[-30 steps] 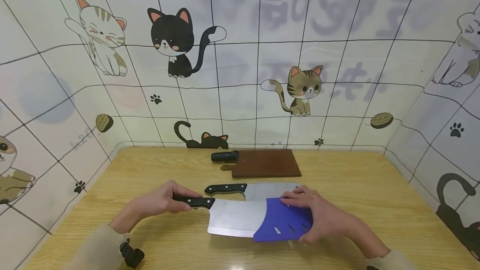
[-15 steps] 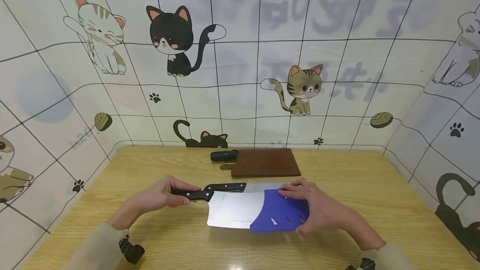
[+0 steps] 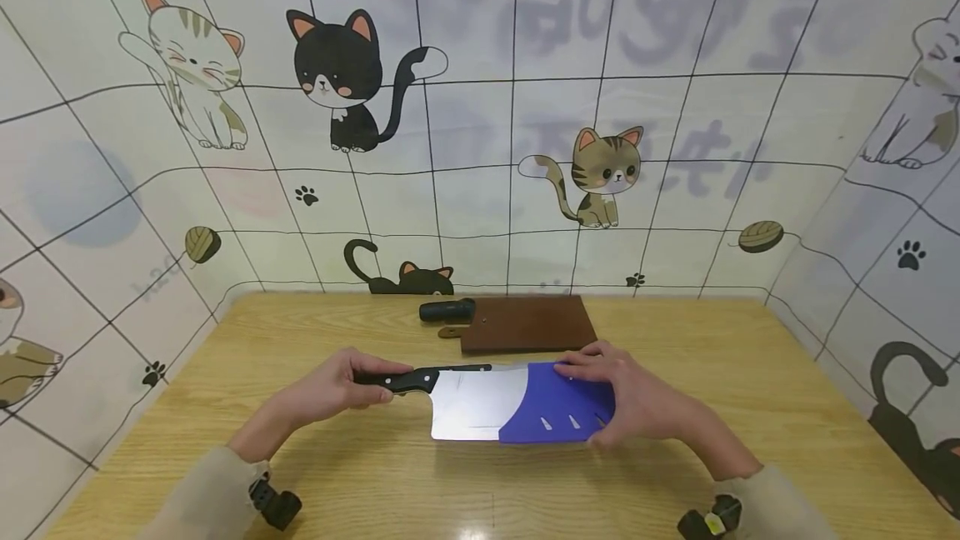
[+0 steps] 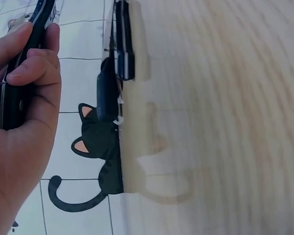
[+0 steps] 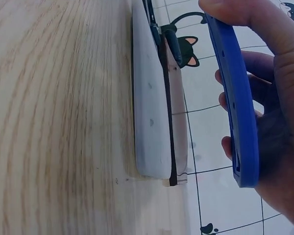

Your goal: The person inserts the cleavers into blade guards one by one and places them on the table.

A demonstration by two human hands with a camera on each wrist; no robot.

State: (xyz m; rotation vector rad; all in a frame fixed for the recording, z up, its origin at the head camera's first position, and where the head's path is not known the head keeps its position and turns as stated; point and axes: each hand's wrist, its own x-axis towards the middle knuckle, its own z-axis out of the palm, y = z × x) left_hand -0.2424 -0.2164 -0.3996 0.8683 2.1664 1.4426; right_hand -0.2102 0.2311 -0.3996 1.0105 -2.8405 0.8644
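Observation:
In the head view my left hand (image 3: 330, 394) grips the black riveted handle (image 3: 412, 380) of a cleaver (image 3: 472, 407). The tip half of its broad steel blade is inside a blue slotted blade guard (image 3: 558, 407). My right hand (image 3: 645, 402) holds the guard's far end, thumb at the lower edge and fingers at the top. Cleaver and guard are held up over the table, edge towards me. Behind them lies a second cleaver (image 5: 149, 107), mostly hidden in the head view; its black handle (image 4: 125, 44) shows in the left wrist view.
At the back of the wooden table (image 3: 697, 365) lies a brown cutting board (image 3: 532, 323). A black cylindrical thing (image 3: 446, 311) and a small brown handle (image 3: 450, 332) are at its left end. A cat-printed wall covering (image 3: 480, 190) encloses the table's back and sides.
Both hands have raised the cleaver and guard, now overlapping more of the second cleaver. The left hand has moved right, and less bare blade shows outside the guard.

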